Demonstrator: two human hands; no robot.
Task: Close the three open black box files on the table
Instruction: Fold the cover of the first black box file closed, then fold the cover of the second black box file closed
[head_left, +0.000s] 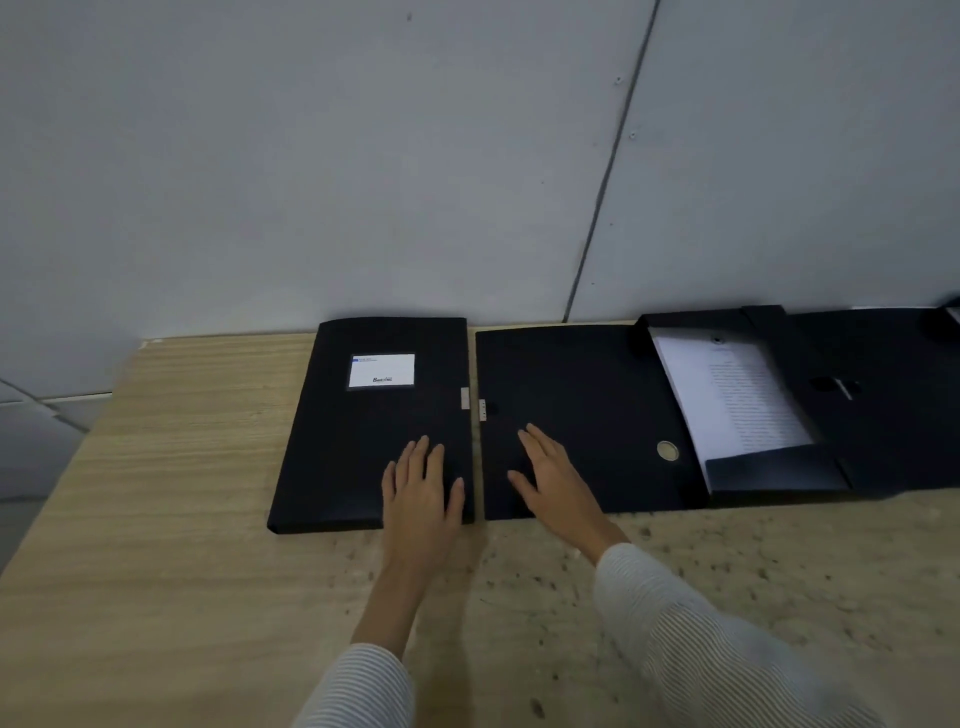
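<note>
First box file (374, 421) lies closed under the flat, empty left hand (422, 486). Right hand (553, 475), spread and gripping nothing, rests on the second file's open cover (566, 415); next, likely swing it rightward over the papers (737, 395).

Wooden table (182, 467) under both hands, pale grain running wide to left of left hand (421, 488). Dark specks (727, 566) scattered on tabletop, near side and right of right hand (550, 478). Far left corner (150, 341) of table, well beyond left hand, pale mark at edge. Grey panelled wall (311, 182) straight ahead of both hands, meeting table's far edge. Dark seam (608, 176) slanting up wall, above right hand. Two screw heads (618, 80) beside seam. Grey floor (31, 441) far left, past table edge.
</note>
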